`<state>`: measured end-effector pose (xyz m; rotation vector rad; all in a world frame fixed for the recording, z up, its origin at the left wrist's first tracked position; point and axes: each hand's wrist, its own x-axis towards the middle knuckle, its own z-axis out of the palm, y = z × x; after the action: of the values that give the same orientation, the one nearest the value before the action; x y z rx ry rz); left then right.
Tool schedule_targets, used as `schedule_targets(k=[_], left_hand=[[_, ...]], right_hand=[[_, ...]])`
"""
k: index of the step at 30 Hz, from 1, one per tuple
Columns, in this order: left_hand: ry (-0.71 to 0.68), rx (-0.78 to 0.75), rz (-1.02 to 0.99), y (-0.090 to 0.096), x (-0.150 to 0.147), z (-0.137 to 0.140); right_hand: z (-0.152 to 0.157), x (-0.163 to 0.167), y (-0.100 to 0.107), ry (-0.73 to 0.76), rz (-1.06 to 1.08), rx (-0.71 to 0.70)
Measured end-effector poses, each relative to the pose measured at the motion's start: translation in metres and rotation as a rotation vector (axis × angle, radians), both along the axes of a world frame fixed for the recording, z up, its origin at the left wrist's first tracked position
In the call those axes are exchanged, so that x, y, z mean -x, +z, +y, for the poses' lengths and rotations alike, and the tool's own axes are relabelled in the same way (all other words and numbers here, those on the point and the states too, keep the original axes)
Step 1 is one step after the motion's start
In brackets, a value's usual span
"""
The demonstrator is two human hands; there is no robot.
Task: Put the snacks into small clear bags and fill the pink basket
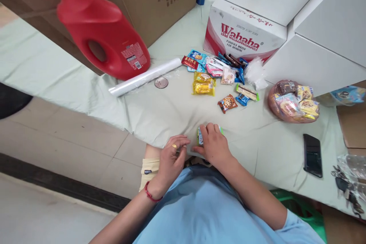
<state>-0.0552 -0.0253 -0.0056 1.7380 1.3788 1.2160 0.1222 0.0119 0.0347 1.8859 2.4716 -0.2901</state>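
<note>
My right hand [214,145] grips a small snack packet [200,137] with blue and green edges at the front edge of the cloth. The hand covers most of the packet. Close by on its left, my left hand [174,156] has its fingers loosely bent and the thumb apart, with nothing visible in it. It wears a gold ring and a red wrist cord. Beyond my hands lie a brown cookie packet [227,103], a blue packet [242,99], a green-ended snack packet [247,92] and yellow packets [203,84].
A pile of snacks [214,65] lies before a Wahaha carton [243,32]. A bowl of snacks [274,108], a phone [312,155] and keys [345,188] are right. A plastic film roll [145,76], round metal lid [161,82] and red jug [114,26] stand left.
</note>
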Motion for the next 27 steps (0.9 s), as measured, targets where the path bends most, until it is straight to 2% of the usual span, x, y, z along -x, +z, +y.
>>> schedule_targets(k=[5,8,13,18,20,22,24,25,27], left_hand=[[0.042,0.026,0.008,-0.002,0.006,0.005],[0.041,0.033,0.026,-0.007,0.013,0.004],[0.084,0.029,0.087,-0.011,0.021,0.010],[0.054,-0.058,0.139,-0.004,0.007,0.024],[-0.001,0.011,0.060,0.003,-0.005,0.030],[-0.096,0.152,-0.105,0.011,-0.018,0.033],[-0.238,0.357,-0.299,0.017,-0.031,0.034],[-0.300,0.455,-0.378,0.019,-0.037,0.034],[-0.360,0.578,-0.458,0.020,-0.046,0.031]], right_hand=[[-0.005,0.007,0.010,0.020,-0.058,-0.031],[-0.011,-0.002,0.020,0.037,-0.043,-0.065],[-0.011,-0.042,0.032,0.039,0.098,-0.192],[-0.004,-0.067,0.035,0.010,0.363,-0.245],[-0.003,-0.069,0.038,-0.103,0.603,-0.165],[-0.003,-0.072,0.040,-0.250,0.911,0.032],[-0.004,-0.074,0.041,-0.361,1.178,0.252],[-0.005,-0.074,0.040,-0.386,1.265,0.324],[-0.009,-0.073,0.035,-0.394,1.332,0.359]])
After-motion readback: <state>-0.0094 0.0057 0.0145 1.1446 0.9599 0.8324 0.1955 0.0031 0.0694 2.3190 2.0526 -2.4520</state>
